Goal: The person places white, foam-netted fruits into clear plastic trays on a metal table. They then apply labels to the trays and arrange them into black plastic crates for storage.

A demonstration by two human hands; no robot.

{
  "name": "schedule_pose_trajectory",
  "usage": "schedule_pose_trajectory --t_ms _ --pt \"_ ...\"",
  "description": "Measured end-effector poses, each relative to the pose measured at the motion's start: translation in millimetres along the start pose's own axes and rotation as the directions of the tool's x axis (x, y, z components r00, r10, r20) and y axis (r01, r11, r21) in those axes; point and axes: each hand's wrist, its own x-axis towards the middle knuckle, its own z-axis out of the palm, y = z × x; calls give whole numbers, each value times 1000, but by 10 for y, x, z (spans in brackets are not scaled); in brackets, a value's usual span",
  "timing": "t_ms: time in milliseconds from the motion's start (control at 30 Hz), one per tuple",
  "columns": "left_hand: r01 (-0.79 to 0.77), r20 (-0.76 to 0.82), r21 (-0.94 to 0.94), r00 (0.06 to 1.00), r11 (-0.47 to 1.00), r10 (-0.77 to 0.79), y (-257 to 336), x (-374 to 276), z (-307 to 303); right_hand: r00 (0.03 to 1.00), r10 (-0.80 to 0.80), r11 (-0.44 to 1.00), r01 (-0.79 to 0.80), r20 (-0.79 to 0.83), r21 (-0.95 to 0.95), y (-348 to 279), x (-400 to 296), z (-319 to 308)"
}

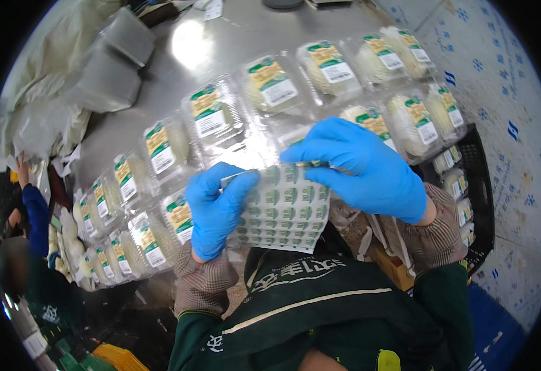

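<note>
A white sheet of small round green-and-white stickers [286,211] is held in front of my chest, over the table's near edge. My left hand [219,204], in a blue glove, pinches its upper left corner between thumb and fingers. My right hand [358,162], also gloved in blue, is at the sheet's upper right edge, thumb on the near side and fingers beyond. Whether a single sticker is lifted there is hidden by the fingers. Just past the hands lie clear plastic clamshell packs [272,86] with pale contents and green, yellow and white labels.
More labelled packs [147,243] stretch in rows along the steel table [233,35]. Stacked clear containers [108,76] stand at far left. A black crate [481,204] of packs sits to the right. At left is another person in dark green [52,287], beside a blue sleeve [35,218].
</note>
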Motion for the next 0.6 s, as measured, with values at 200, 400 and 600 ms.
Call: schedule_pose_trajectory --t_ms 200,400,600 --pt "164 76 -122 985 979 -156 16 36 361 1000 4 998 -3 14 -60 142 -339 -148" --pt "440 159 -140 894 887 -418 -8 136 658 996 -83 977 73 -40 -199 232 -625 -240" --pt "759 246 -257 650 598 -719 -60 213 923 957 17 998 -35 -289 -57 349 -831 -314"
